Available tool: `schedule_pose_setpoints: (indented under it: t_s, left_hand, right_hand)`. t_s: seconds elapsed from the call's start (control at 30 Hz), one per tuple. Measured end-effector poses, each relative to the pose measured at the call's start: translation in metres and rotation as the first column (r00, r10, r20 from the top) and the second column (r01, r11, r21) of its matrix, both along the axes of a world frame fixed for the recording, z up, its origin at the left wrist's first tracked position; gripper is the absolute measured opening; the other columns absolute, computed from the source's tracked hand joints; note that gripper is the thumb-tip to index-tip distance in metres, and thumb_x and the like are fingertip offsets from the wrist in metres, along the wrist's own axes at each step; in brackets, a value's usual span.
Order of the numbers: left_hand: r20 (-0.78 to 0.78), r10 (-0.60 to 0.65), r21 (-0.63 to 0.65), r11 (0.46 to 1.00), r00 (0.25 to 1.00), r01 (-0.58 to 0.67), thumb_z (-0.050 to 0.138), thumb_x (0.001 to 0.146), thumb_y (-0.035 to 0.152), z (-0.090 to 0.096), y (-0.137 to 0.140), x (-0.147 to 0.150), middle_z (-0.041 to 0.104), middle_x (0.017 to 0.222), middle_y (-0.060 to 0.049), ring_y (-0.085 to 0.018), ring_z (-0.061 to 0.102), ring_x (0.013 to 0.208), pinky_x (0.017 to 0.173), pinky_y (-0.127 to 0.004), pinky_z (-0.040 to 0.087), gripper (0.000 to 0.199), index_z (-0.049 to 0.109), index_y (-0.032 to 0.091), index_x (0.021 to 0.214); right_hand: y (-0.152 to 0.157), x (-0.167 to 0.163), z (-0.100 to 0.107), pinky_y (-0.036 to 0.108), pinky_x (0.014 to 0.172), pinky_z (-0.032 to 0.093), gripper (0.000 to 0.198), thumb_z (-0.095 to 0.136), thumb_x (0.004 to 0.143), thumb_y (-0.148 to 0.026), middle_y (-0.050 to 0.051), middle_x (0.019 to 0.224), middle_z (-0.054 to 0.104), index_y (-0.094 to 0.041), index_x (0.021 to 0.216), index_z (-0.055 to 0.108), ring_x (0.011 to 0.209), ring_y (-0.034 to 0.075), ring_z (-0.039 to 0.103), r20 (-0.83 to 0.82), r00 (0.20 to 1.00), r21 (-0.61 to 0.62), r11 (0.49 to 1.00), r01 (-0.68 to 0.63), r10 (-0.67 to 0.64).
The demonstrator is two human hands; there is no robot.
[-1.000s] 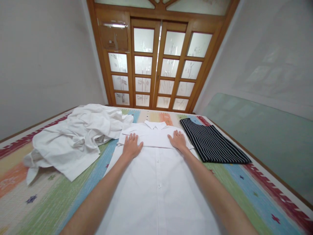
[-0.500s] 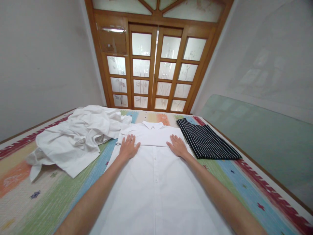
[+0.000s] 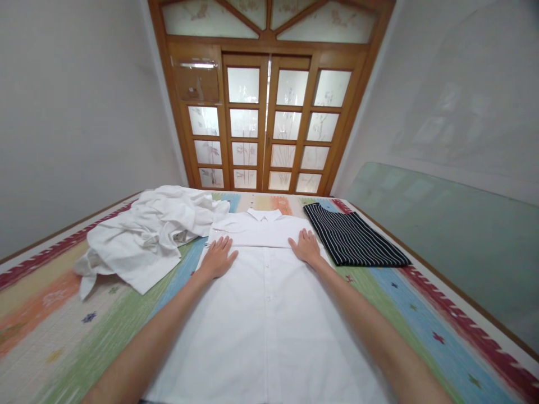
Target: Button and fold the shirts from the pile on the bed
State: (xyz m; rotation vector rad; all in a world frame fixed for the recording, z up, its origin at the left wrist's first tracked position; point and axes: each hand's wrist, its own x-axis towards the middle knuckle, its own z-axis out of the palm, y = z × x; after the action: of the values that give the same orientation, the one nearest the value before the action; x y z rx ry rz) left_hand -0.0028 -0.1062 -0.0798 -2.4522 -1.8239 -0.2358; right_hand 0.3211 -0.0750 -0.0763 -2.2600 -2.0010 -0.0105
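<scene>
A white button-up shirt (image 3: 261, 325) lies front up and spread flat, its collar (image 3: 264, 215) pointing away from me. Its sleeves (image 3: 256, 233) are folded across the chest in a band below the collar. My left hand (image 3: 219, 256) rests flat on the left end of that band, fingers spread, holding nothing. On the right end, my right hand (image 3: 305, 246) lies palm down with its fingers apart. The shirt's lower hem reaches the bottom of the view, between my forearms.
A crumpled white garment (image 3: 143, 235) lies to the left on the striped, multicoloured bedspread (image 3: 80, 325). To the right is a folded black garment with white stripes (image 3: 357, 235). A pale green panel (image 3: 446, 230) runs along the right wall. Wooden glazed doors (image 3: 265, 123) stand beyond.
My left hand has slid slightly down and left along the shirt. The right hand stays almost where it was. The camera has tilted up a little, showing more of the doors.
</scene>
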Motion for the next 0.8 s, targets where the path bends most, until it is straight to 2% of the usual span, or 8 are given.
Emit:
schedule_pose_setpoints:
  t_s: [0.13, 0.27, 0.4, 0.57, 0.8]
  left_hand:
    - [-0.004, 0.002, 0.007, 1.0, 1.0, -0.002, 0.027, 0.099, 0.047, -0.001, -0.001, 0.0, 0.037, 0.154, -0.015, -0.027, 0.027, 0.146, 0.117, -0.046, 0.023, 0.061, 0.04, 0.011, 0.146]
    - [-0.003, 0.009, 0.02, 1.0, 1.0, -0.009, 0.027, 0.099, 0.046, -0.001, -0.002, 0.002, 0.037, 0.154, -0.016, -0.028, 0.028, 0.145, 0.117, -0.047, 0.024, 0.061, 0.04, 0.01, 0.146]
    - [0.002, 0.014, 0.039, 0.999, 1.0, -0.014, 0.028, 0.099, 0.045, -0.005, -0.002, 0.001, 0.039, 0.153, -0.015, -0.027, 0.029, 0.145, 0.117, -0.046, 0.025, 0.06, 0.041, 0.011, 0.146]
    - [0.022, 0.02, 0.061, 0.998, 1.0, -0.021, 0.03, 0.099, 0.046, -0.01, -0.001, 0.0, 0.039, 0.153, -0.014, -0.027, 0.029, 0.145, 0.117, -0.047, 0.025, 0.059, 0.042, 0.013, 0.146]
    - [0.03, 0.021, 0.054, 0.998, 0.999, -0.023, 0.03, 0.098, 0.046, -0.008, -0.003, 0.001, 0.04, 0.152, -0.015, -0.028, 0.03, 0.145, 0.118, -0.047, 0.026, 0.061, 0.041, 0.009, 0.145]
  right_hand:
    - [0.014, 0.003, 0.008, 0.041, 0.118, 0.014, 0.065, 0.032, 0.097, -0.041, 0.023, 0.156, 0.03, 0.004, 0.144, 0.039, 0.146, 0.033, 0.021, 0.041, 0.995, -0.01, 0.996, -0.089, 0.089]
    - [0.04, 0.014, 0.023, 0.04, 0.112, 0.025, 0.048, 0.033, 0.096, -0.029, 0.021, 0.144, 0.049, -0.004, 0.132, 0.054, 0.139, 0.032, 0.036, 0.069, 0.978, -0.057, 0.98, -0.192, 0.195]
    - [0.069, 0.031, 0.04, 0.043, 0.105, 0.033, 0.046, 0.045, 0.09, -0.022, 0.018, 0.136, 0.057, -0.01, 0.134, 0.053, 0.13, 0.033, 0.045, 0.083, 0.974, -0.067, 0.976, -0.207, 0.213]
    - [0.097, 0.051, 0.055, 0.035, 0.1, 0.039, 0.047, 0.062, 0.084, -0.027, 0.012, 0.129, 0.064, -0.016, 0.13, 0.059, 0.124, 0.029, 0.051, 0.106, 0.951, -0.136, 0.952, -0.275, 0.289]
    - [0.121, 0.069, 0.065, 0.031, 0.087, 0.047, 0.038, 0.071, 0.079, -0.035, 0.016, 0.117, 0.068, -0.015, 0.111, 0.071, 0.109, 0.028, 0.063, 0.148, 0.948, -0.233, 0.942, -0.242, 0.28]
